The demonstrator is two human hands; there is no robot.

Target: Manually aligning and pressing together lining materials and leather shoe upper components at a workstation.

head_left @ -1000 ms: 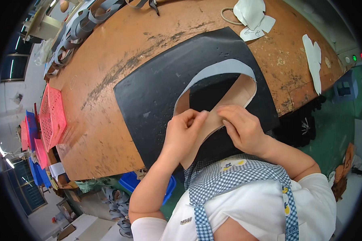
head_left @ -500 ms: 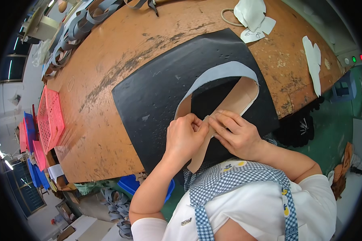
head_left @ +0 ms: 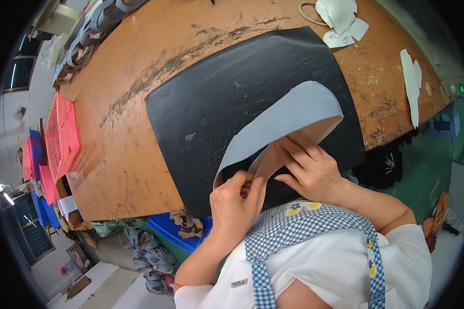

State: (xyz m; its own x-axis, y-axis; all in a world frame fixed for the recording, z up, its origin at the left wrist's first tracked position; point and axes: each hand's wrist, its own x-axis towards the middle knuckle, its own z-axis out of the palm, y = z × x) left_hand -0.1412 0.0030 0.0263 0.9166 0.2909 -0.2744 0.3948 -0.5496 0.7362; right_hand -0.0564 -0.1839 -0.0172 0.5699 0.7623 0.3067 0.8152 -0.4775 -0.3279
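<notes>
A strip of grey-blue material with a tan inner face, looking like a shoe upper piece (head_left: 294,113), is bent into a loop above a black mat. My left hand (head_left: 232,206) pinches it between thumb and curled fingers at its near left part. Against the tan inner face, the fingers of my right hand (head_left: 314,172) press under the loop's right side, with the thumb lower down and apart from them. Fingertips of the right hand are partly hidden by the strip. The black mat (head_left: 191,103) lies on the wooden table beneath both hands.
Pale cut pieces (head_left: 340,20) and a ring (head_left: 310,11) lie at the table's far right, another white piece (head_left: 411,85) nearer its right edge. A pink basket (head_left: 64,139) stands at the left edge. Grey strips (head_left: 93,36) line the far left. Below is a blue bin (head_left: 172,232).
The strip's loop has tipped over, so more of its grey-blue outer face shows. My left hand has moved slightly down, and the right hand's fingers have slid under the loop.
</notes>
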